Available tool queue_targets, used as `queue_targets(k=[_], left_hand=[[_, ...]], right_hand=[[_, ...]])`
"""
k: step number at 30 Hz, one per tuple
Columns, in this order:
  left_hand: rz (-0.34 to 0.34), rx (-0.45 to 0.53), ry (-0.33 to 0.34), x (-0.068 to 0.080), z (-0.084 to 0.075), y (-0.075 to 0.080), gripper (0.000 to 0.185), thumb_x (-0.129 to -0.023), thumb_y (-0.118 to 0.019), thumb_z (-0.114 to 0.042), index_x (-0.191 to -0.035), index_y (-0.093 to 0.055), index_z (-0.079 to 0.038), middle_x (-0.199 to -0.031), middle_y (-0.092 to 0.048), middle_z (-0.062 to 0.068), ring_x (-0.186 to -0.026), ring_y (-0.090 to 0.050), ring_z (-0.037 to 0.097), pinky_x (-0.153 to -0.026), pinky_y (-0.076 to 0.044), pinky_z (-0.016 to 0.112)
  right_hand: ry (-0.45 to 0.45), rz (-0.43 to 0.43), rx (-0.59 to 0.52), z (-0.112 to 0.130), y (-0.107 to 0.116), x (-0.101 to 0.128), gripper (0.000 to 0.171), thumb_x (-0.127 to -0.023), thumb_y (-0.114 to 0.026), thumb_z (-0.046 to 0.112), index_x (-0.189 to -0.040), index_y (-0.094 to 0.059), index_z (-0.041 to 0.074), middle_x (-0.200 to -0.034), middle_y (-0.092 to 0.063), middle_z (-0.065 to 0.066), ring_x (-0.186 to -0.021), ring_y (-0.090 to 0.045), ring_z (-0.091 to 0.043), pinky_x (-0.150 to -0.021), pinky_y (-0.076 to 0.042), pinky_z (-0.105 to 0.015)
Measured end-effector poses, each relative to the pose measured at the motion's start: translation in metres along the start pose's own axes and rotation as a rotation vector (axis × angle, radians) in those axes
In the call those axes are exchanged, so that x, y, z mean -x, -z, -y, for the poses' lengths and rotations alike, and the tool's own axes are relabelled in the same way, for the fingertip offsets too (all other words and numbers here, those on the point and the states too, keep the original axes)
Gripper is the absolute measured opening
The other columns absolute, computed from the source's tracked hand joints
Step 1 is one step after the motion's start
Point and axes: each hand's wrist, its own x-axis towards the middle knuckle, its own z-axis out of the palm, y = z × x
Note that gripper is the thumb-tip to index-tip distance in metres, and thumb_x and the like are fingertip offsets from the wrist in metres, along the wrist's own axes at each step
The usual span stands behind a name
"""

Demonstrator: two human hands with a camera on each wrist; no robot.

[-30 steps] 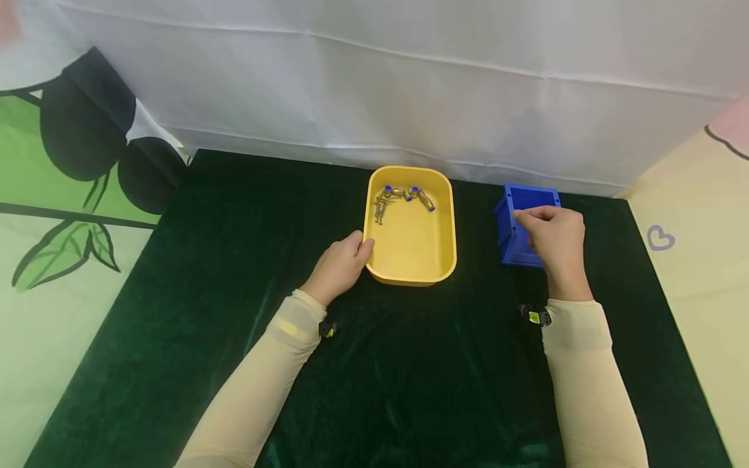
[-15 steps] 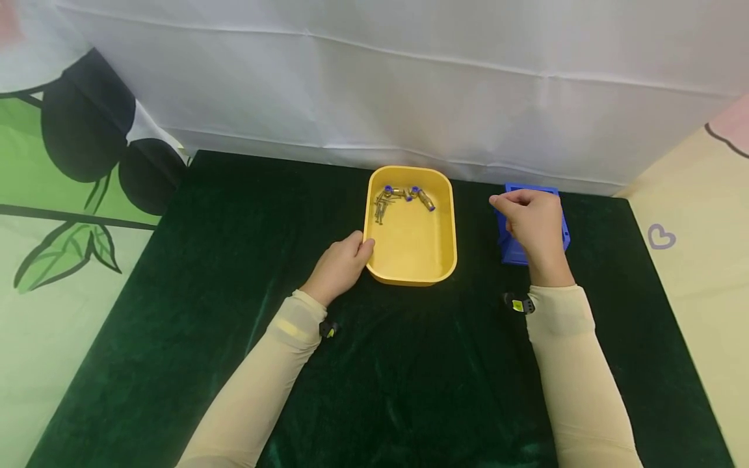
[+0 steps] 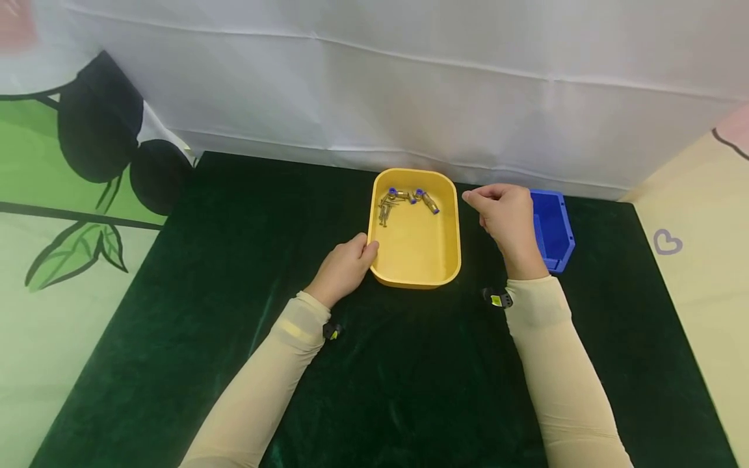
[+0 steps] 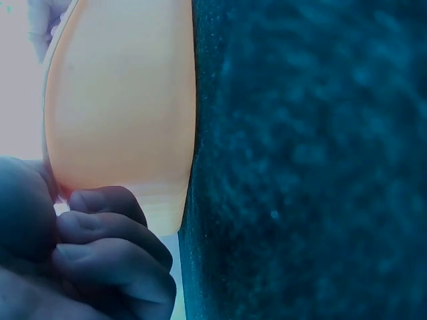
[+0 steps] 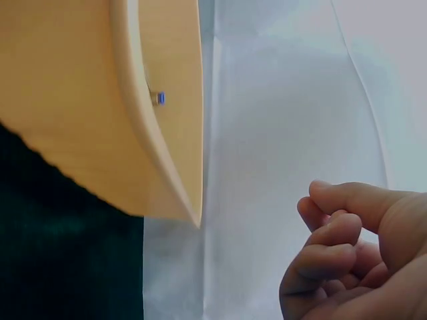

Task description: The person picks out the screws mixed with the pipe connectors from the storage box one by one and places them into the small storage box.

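left hand [image 3: 344,265] grips the yellow tray [image 3: 417,260] edge; right hand [image 3: 508,218], curled and holding nothing, hovers just right of it, fittings [image 3: 409,195] up-left

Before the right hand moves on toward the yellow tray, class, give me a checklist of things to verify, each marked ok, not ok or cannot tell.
1. Left hand holds the near left rim of the yellow tray: ok.
2. Small fittings and screws lie inside the tray at its far end: ok.
3. Right hand is apart from the tray: ok.
4. Right hand's curled fingers pinch a part: cannot tell.
5. Blue bin stands upright on the green cloth: ok.
6. Blue bin's contents visible: cannot tell.
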Motion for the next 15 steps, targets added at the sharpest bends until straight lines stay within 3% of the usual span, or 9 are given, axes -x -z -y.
queue_targets(k=[7,15], left_hand=[[0.006,0.014,-0.007,0.003,0.0,0.001,0.032,-0.106,-0.04,-0.046,-0.115,-0.052,-0.018,-0.082,-0.056,0.007,-0.066,-0.057,0.024,-0.057,-0.041,0.03],[0.017,0.019,0.006,0.002,-0.002,0.003,0.031,-0.106,-0.04,-0.045,-0.113,-0.052,-0.017,-0.082,-0.056,0.008,-0.067,-0.056,0.025,-0.057,-0.042,0.032]], right_hand=[[0.015,0.024,0.001,0.014,-0.017,0.0,0.025,-0.089,-0.076,0.028,-0.094,-0.076,0.004,-0.059,-0.054,-0.002,-0.047,-0.047,-0.014,-0.043,-0.039,-0.024],[-0.003,0.061,0.002,0.027,-0.034,-0.003,0.026,-0.09,-0.075,0.029,-0.098,-0.075,0.004,-0.075,-0.06,-0.009,-0.055,-0.049,-0.016,-0.051,-0.044,-0.023]])
